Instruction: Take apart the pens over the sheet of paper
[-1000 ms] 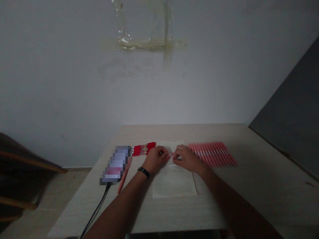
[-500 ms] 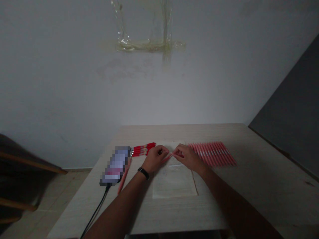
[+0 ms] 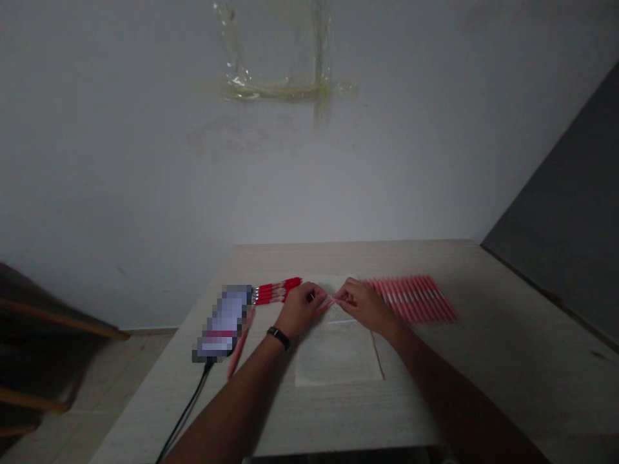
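Pink pen (image 3: 327, 304) spans the gap between both hands in the head view, low over a paper sheet (image 3: 338, 353) on the tabletop (image 3: 483, 361). Left hand (image 3: 300, 308) and right hand (image 3: 366, 305) are curled nearly closed, each pinching one end. It looks light, stiff and smooth, so probably slippery: best pinched on the barrel. More pink pens (image 3: 416, 298) lie just beyond the right hand, red pens (image 3: 278, 290) beside the left.

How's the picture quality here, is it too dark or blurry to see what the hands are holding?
Head view: dim and low in contrast, darkest at the corners, with only a small glint on the tape on the wall. Head view: the phone is pixelated. Head view: the left hand and right hand hold a thin pink pen, soft but legible; single fingers blur together.
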A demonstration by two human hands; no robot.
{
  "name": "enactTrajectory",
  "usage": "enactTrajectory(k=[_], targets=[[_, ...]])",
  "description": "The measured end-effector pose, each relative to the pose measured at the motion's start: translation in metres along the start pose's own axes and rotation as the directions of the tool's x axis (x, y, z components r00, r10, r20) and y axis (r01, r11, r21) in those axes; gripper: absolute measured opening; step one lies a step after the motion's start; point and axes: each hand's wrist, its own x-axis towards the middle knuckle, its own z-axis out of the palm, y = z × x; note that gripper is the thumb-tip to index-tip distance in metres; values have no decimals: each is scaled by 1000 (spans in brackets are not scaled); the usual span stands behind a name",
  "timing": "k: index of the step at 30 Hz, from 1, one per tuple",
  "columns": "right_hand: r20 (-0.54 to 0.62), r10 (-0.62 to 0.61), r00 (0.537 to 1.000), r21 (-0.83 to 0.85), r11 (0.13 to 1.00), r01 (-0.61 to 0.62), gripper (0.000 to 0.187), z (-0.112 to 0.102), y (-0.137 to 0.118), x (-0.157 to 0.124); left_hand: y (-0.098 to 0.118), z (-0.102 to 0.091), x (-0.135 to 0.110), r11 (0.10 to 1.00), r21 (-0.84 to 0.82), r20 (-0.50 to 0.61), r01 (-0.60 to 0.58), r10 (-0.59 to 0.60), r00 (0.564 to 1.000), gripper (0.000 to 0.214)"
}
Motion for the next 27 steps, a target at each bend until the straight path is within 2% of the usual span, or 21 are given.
enactTrajectory(k=[12, 27], targets=[[9, -28, 1000, -44, 999, 29, 2, -6, -3, 1, -4, -1, 0, 998, 32, 44, -58, 57, 997, 21], [3, -34, 999, -37, 999, 34, 2, -7, -1, 0, -4, -2, 0, 992, 98, 56, -77, 72, 996, 16]])
